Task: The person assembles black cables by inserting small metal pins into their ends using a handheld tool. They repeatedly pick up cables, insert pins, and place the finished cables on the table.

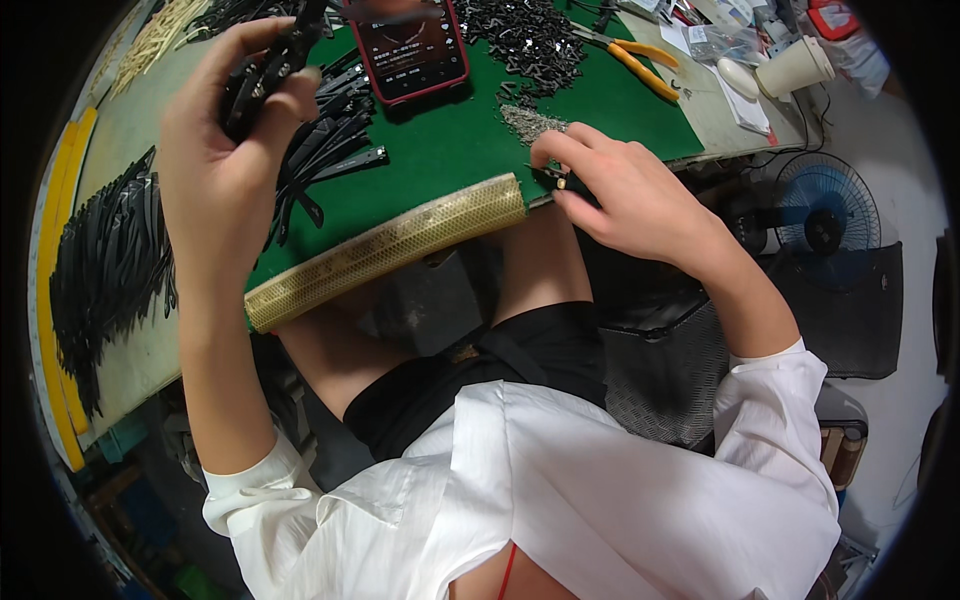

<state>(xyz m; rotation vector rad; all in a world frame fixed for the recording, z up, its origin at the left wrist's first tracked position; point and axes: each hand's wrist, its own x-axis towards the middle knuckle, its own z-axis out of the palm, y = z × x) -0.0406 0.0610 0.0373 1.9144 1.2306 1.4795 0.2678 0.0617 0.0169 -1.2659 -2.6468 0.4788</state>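
My left hand is raised at the upper left, its fingers closed round a dark black piece, whose exact kind I cannot make out. My right hand is at the table's front edge, thumb and fingers pinching a small black piece with a pale, shiny spot. Just beyond it lies a heap of tiny grey metal parts. Slim black strips like eyeglass temples fan out beside my left hand. A gold mesh-patterned roll runs along the front edge between my hands.
On the green mat are a phone in a red case, a heap of small black parts and orange-handled pliers. More black strips lie at left. A white cup and a fan are at right.
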